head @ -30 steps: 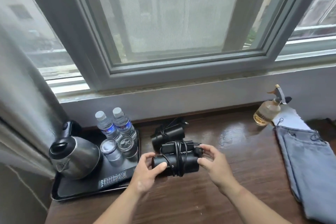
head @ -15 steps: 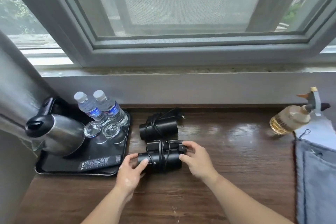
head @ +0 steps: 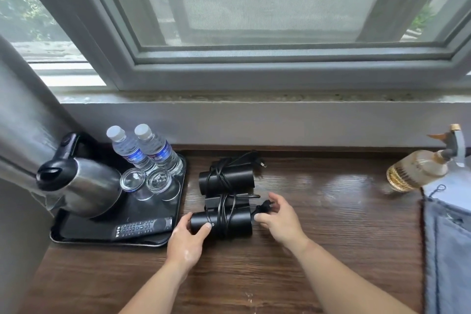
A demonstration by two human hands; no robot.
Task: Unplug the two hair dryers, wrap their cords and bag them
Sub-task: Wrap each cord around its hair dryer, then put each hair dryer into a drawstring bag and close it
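Note:
Two black hair dryers lie side by side on the brown wooden table (head: pixel 331 211), each with its black cord wound round the body. The far dryer (head: pixel 237 179) lies untouched, its plug (head: pixel 261 163) sticking out toward the wall. My left hand (head: pixel 183 242) grips the left end of the near dryer (head: pixel 235 224). At its right end my right hand (head: pixel 283 222) holds the loose plug (head: pixel 265 206) of its cord between thumb and fingers. A blue-grey cloth bag (head: pixel 446 250) lies flat at the table's right edge.
A black tray (head: pixel 114 243) at the left carries a steel kettle (head: pixel 84 191), two water bottles (head: pixel 142 150), two upturned glasses (head: pixel 145 181) and a remote (head: pixel 142 228). An amber spray bottle (head: pixel 418 171) stands at the back right. The wall and window sill run behind.
My right hand has come off the dryer's right end and now holds the plug just beside it. My left hand stays on the left end. The view moved closer.

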